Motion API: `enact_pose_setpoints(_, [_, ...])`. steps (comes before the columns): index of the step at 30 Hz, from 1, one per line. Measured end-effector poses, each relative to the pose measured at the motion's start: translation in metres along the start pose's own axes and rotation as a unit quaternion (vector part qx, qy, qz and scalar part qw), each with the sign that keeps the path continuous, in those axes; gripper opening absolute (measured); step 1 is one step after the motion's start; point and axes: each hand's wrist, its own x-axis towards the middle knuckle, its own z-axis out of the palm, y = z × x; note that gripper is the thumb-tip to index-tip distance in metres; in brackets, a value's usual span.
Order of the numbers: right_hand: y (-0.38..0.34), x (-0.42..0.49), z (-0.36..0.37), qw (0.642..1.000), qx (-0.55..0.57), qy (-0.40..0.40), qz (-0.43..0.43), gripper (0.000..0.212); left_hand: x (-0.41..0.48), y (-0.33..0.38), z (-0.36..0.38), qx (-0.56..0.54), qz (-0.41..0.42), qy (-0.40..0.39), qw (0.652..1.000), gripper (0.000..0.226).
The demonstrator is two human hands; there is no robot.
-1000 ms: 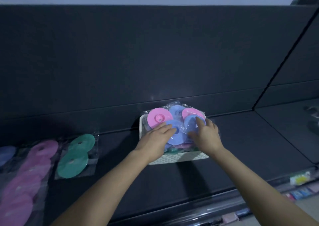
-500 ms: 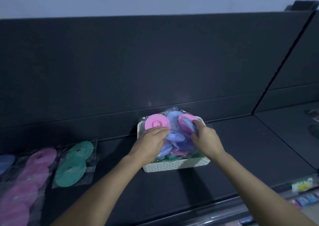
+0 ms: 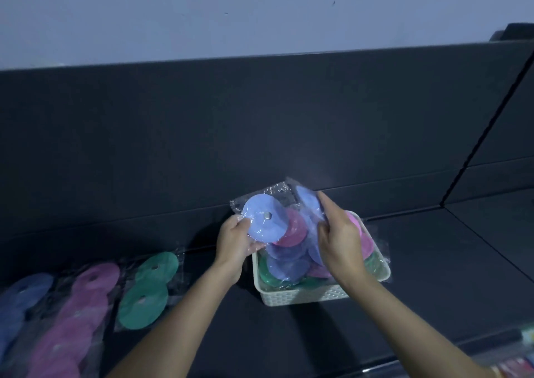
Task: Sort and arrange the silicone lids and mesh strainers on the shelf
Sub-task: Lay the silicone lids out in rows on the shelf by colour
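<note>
A white woven basket (image 3: 306, 296) on the dark shelf holds several bagged silicone lids in blue, pink and green. My left hand (image 3: 234, 241) grips a clear bag with a blue lid (image 3: 264, 221) and a pink lid (image 3: 294, 231), lifted above the basket's left rim. My right hand (image 3: 336, 233) pinches another bag of blue lids (image 3: 309, 204) held upright over the basket. Sorted bags lie flat at the left: green lids (image 3: 148, 288), pink lids (image 3: 78, 314) and blue lids (image 3: 20, 302).
The dark shelf (image 3: 433, 276) stretches to the right of the basket, with a back panel behind it. A second shelf section joins at the far right. Small coloured packets (image 3: 517, 366) show below the front edge at the bottom right.
Both hands have risen out of the basket, each lifting a bag of lids. The left hand's bag moved up and left; the right hand's bag now stands upright.
</note>
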Motion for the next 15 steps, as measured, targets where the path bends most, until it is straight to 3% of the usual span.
enact_pose_setpoints(4, [-0.002, -0.02, 0.026, 0.986, -0.072, -0.111, -0.105, 0.066, -0.004, 0.011, 0.0, -0.066, -0.026, -0.012, 0.997, 0.022])
enact_pose_setpoints(7, [0.003, -0.031, 0.04, 0.971, -0.102, -0.136, -0.17, 0.058, -0.004, 0.012, -0.002, -0.085, -0.033, -0.002, 0.996, 0.026])
enact_pose_setpoints(12, [0.015, -0.035, 0.05, 0.953, -0.098, -0.163, -0.236, 0.073, -0.001, 0.005, -0.018, -0.132, -0.084, -0.07, 0.985, 0.063])
enact_pose_setpoints(15, [0.016, -0.036, 0.049, 0.94, -0.108, -0.201, -0.252, 0.081, -0.004, -0.003, -0.024, -0.124, -0.058, -0.082, 0.987, 0.039])
